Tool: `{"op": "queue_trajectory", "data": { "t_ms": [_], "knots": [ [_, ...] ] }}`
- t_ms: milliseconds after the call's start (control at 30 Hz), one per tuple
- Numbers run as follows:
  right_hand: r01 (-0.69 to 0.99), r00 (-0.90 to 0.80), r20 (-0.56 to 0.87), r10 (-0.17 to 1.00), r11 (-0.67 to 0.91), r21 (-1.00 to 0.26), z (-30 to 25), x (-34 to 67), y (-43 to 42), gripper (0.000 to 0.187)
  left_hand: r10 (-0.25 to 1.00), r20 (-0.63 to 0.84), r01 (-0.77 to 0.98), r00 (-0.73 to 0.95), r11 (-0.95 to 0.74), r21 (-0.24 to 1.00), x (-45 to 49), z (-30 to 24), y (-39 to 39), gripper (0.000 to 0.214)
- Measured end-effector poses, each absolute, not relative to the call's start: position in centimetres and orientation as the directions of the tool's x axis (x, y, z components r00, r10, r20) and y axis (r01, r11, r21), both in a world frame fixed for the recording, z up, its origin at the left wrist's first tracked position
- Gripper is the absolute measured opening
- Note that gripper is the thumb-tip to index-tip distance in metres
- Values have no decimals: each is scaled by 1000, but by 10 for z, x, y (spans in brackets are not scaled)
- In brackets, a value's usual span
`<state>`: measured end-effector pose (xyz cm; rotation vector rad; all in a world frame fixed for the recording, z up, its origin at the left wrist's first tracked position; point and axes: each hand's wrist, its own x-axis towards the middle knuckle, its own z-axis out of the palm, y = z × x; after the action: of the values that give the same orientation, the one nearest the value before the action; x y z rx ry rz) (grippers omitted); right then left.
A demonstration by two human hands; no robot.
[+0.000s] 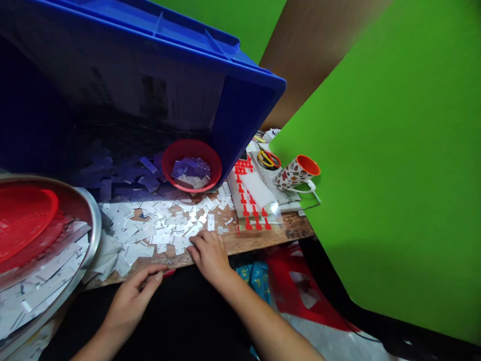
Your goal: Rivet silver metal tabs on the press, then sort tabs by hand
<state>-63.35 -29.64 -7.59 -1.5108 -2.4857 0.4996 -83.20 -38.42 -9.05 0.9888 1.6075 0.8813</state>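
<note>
My right hand (211,255) rests at the near edge of the spread of flat, pale metal pieces (161,223) on the wooden table. Its fingers are slightly bent, with a gap between thumb and forefinger, and the fingertips touch the nearest pieces. Lower left, my left hand (134,295) is at the table's front edge with thumb and fingers drawn together. A small red thing (169,273) shows just beyond those fingertips; whether they grip it is hard to make out. Behind the loose pieces, a red bowl (173,173) holds more of them.
A big blue crate (248,110) lies on its side over the back of the table. On the left stands a metal basin (95,220) with pieces and a red basket (28,220). At right are a sheet with red shapes (244,198), scissors (268,158) and a mug (293,175).
</note>
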Motion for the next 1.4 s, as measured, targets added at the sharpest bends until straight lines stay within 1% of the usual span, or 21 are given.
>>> {"op": "queue_trajectory", "data": {
  "t_ms": [67, 133, 233, 300, 333, 400, 433, 467, 533, 600, 667, 733, 867, 1000, 1133, 1267, 1400],
  "knots": [
    [827, -440, -3, 898, 404, -392, -78, -636, -296, 19, 804, -585, -94, -105, 578, 811, -830, -83, -381, 33],
    [822, -414, 9, 910, 378, -427, -78, -638, -294, 17, 721, -693, -333, -3, 653, 680, -826, -74, -375, 38],
    [786, -382, 15, 924, 334, -520, -75, -644, -301, 7, 679, -728, -585, 94, 629, 511, -817, -64, -367, 38],
    [726, -428, 36, 903, 367, -581, -73, -649, -313, 4, 675, -728, -672, 119, 594, 441, -811, -61, -365, 39],
    [676, -487, 60, 871, 420, -605, -72, -651, -319, 5, 671, -732, -694, 122, 585, 420, -808, -60, -364, 40],
    [555, -615, 121, 779, 536, -636, -71, -653, -331, 13, 663, -740, -714, 112, 571, 404, -806, -61, -363, 42],
    [516, -646, 139, 751, 563, -645, -70, -653, -335, 15, 665, -740, -722, 101, 561, 406, -807, -62, -363, 43],
    [518, -638, 140, 758, 556, -650, -69, -652, -336, 15, 672, -734, -732, 95, 547, 407, -809, -62, -363, 44],
    [623, -534, 94, 840, 466, -628, -69, -650, -333, 12, 695, -711, -764, 107, 515, 389, -816, -64, -364, 48],
    [743, -433, 31, 901, 376, -554, -71, -651, -324, 14, 718, -678, -793, 159, 502, 345, -823, -65, -364, 55],
    [811, -415, -15, 910, 363, -458, -73, -655, -315, 16, 728, -652, -812, 213, 503, 296, -828, -67, -365, 60],
    [844, -422, -46, 906, 374, -384, -75, -660, -309, 19, 734, -635, -826, 241, 498, 262, -830, -69, -366, 62],
    [869, -412, -49, 910, 376, -322, -75, -666, -308, 19, 739, -625, -841, 252, 486, 236, -830, -72, -366, 63],
    [876, -420, -29, 907, 397, -273, -73, -661, -311, 21, 736, -632, -834, 240, 490, 254, -830, -69, -365, 61],
    [862, -463, 4, 887, 451, -233, -71, -656, -310, 21, 718, -664, -820, 210, 499, 280, -830, -66, -363, 63],
    [851, -478, 22, 878, 469, -237, -70, -655, -309, 22, 712, -673, -818, 199, 499, 287, -830, -65, -363, 60],
    [871, -433, 10, 901, 421, -254, -71, -654, -310, 24, 702, -693, -823, 165, 485, 295, -830, -66, -364, 53]
  ]
}}
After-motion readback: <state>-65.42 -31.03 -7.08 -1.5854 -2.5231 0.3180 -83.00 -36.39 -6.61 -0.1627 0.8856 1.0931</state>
